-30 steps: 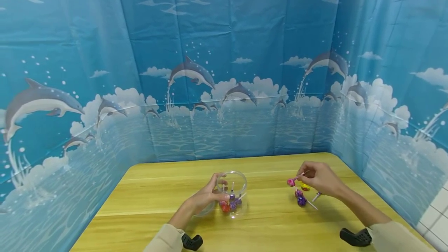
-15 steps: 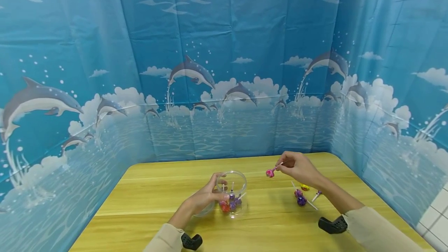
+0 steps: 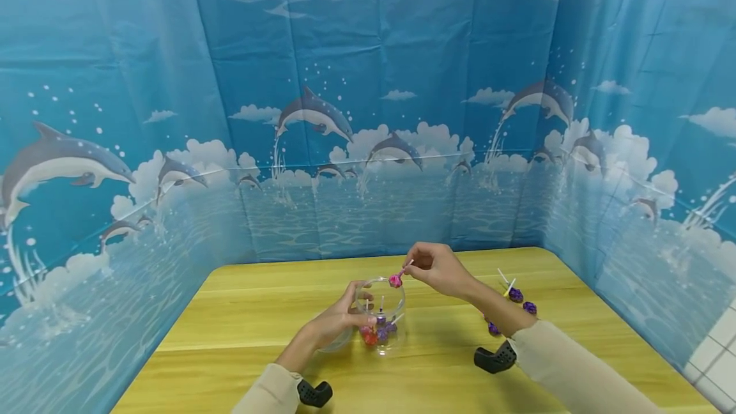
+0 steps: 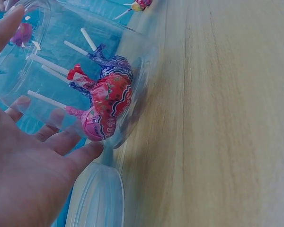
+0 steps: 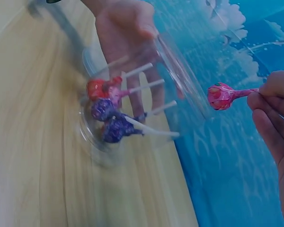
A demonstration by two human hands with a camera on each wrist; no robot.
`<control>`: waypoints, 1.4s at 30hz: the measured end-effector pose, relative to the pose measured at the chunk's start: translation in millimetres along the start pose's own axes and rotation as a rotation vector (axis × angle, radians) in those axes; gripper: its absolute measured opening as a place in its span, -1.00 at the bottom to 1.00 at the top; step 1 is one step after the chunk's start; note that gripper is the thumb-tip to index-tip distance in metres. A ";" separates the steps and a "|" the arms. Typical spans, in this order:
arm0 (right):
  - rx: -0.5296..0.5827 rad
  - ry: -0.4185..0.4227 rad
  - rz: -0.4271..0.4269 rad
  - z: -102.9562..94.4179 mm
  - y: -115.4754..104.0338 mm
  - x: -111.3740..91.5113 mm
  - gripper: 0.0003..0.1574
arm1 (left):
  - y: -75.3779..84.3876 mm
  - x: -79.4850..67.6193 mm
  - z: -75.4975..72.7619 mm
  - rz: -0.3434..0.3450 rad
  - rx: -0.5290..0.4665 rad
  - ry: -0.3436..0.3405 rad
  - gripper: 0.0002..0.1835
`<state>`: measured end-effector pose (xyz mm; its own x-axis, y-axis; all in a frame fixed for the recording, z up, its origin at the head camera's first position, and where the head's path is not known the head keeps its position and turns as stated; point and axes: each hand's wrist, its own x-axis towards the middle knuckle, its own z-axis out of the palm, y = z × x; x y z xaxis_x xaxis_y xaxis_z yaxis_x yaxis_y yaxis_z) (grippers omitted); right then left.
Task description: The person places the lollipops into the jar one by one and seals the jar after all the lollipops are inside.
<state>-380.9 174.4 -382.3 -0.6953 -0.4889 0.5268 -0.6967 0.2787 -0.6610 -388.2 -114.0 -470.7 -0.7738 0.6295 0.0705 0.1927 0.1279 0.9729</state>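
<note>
A clear plastic jar (image 3: 384, 352) stands on the table, with my left hand (image 3: 335, 324) gripping its side, thumb and fingers around the wall. Inside lie several wrapped lollipops, among them a red one (image 4: 111, 97), a pink one (image 4: 97, 124) and a purple one (image 4: 116, 67), their white sticks pointing up. Between thumb and fingertips my right hand (image 3: 439, 269) pinches another pink lollipop (image 5: 221, 96) by its stick. Its wrapped head hangs right at the jar's open rim, pointing toward the mouth. Next to the jar, partly behind my left hand, rests a clear round lid (image 4: 98, 198).
Purple-wrapped lollipops (image 3: 515, 295) lie on the right side of the yellow wooden table (image 3: 259, 363), beyond my right forearm. The forearm partly covers another purple lollipop (image 3: 493, 328). A blue dolphin-print curtain (image 3: 322, 222) hangs behind the table and along its sides.
My right hand has carried the pink lollipop leftward from the loose lollipops at the right to the jar's rim. My left hand and the jar have stayed in place.
</note>
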 end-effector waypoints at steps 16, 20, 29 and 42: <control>-0.118 -0.127 -0.034 54.9 6.1 31.1 -0.90 | 4.5 -0.9 2.1 -0.014 -0.022 -0.026 -0.19; -0.119 -0.117 -0.032 57.8 7.3 31.8 -0.82 | 4.0 -0.7 3.0 -0.004 -0.037 -0.035 -0.21; -0.111 -0.088 -0.029 49.7 3.5 29.0 -0.80 | 6.0 -2.5 2.9 0.000 -0.059 -0.006 -0.20; -0.115 -0.036 0.030 16.2 6.7 4.0 -0.82 | 5.8 -3.7 8.2 0.014 -0.117 0.040 -0.14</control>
<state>-385.5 160.9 -393.3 -0.7109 -0.5078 0.4866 -0.6928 0.3860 -0.6091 -379.3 -109.3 -467.1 -0.7952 0.5996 0.0903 0.1335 0.0278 0.9907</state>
